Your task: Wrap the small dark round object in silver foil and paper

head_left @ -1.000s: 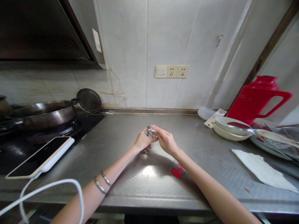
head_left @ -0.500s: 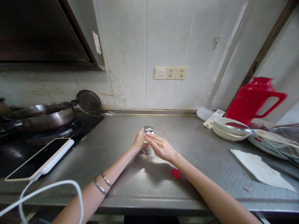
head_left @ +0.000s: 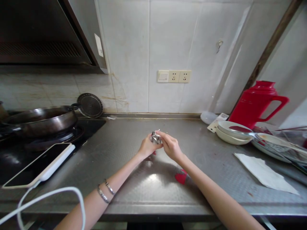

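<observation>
My left hand [head_left: 147, 147] is closed around a small shiny silver foil-like thing [head_left: 155, 138], held just above the steel counter. What exactly it is I cannot make out. My right hand [head_left: 171, 146] meets it from the other side, fingers pressed together at its top. A small white piece [head_left: 157, 132] shows at those right fingertips. Under my right forearm lies a red scrap [head_left: 181, 177] on the counter, and a bit of red [head_left: 154, 153] shows below my hands.
Left are a steel pan [head_left: 40, 121] on the stove and a phone [head_left: 38, 166] with a white cable [head_left: 59, 189] crossing near my left arm. On the right stand a red thermos [head_left: 254, 103], stacked bowls [head_left: 233, 137] and a white napkin [head_left: 265, 174].
The silver thing has tilted and sits lower, with my left thumb now across its front. My right fingers have shifted to the right along its top, and a white piece shows there.
</observation>
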Available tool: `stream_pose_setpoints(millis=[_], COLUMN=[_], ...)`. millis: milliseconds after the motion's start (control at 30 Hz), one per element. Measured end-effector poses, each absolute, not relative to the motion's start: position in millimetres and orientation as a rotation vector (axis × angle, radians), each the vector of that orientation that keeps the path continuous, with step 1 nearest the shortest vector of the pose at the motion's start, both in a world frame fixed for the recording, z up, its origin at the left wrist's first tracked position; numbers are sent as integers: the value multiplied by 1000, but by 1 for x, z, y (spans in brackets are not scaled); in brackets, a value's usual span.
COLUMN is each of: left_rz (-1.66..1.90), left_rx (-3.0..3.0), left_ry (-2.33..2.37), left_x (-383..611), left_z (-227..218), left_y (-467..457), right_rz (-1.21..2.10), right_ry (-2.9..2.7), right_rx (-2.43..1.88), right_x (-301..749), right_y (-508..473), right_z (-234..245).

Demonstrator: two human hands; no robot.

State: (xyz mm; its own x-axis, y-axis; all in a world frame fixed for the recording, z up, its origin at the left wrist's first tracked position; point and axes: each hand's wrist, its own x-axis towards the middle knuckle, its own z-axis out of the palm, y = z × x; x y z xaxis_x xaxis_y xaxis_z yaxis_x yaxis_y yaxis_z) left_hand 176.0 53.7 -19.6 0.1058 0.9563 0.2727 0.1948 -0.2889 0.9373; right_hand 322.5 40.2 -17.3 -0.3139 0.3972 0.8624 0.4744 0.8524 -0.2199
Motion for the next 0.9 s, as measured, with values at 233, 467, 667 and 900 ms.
stream_pose_setpoints(millis=[233, 467, 667, 900], left_rz=[1170, 1126, 986, 864], left_rx=[1569, 1482, 1367, 1394], left_ry=[1224, 1169, 1061, 1110], left_x=[166, 171, 171, 164], left_z=[-18, -10, -3, 0], left_y=[56, 50, 44, 48], right_rz=[-123, 37, 612, 1163], right_ry=[-2011, -1708, -1686, -1751], right_rx=[-545, -807, -800, -519], right_x=[314, 326, 327, 330], right_y=[33, 46, 56, 60], right_z=[-19, -9, -10, -18])
